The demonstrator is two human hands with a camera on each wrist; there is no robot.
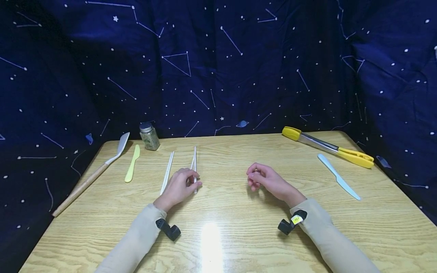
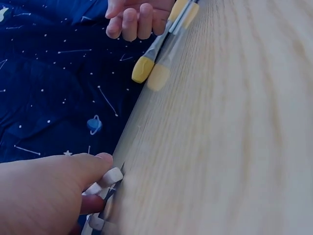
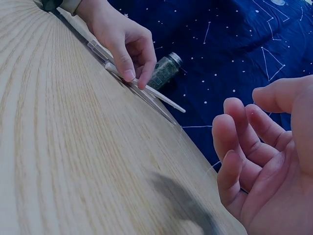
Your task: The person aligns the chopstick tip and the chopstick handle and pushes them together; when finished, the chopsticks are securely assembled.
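My left hand [image 1: 179, 186] pinches a pair of white chopsticks [image 1: 195, 159] between thumb and fingers, low over the wooden table [image 1: 235, 212]. The two sticks are slightly spread at the far side of the hand. In the left wrist view, blunt chopstick ends [image 2: 114, 175] show beside the thumb; a thin tip [image 3: 171, 103] sticks out past the fingers in the right wrist view. Just left of that hand lies a second white pair of chopsticks [image 1: 167, 170]. Over the table's middle right, my right hand [image 1: 268, 182] hangs with loosely curled fingers, holding nothing.
A wooden-handled spatula [image 1: 92, 176], a yellow knife [image 1: 132, 165] and a spice jar [image 1: 149, 137] sit at the left. Toward the right are yellow tongs [image 1: 321, 144] and a light blue knife [image 1: 338, 176]. A dark starry curtain [image 1: 218, 76] hangs behind the table.
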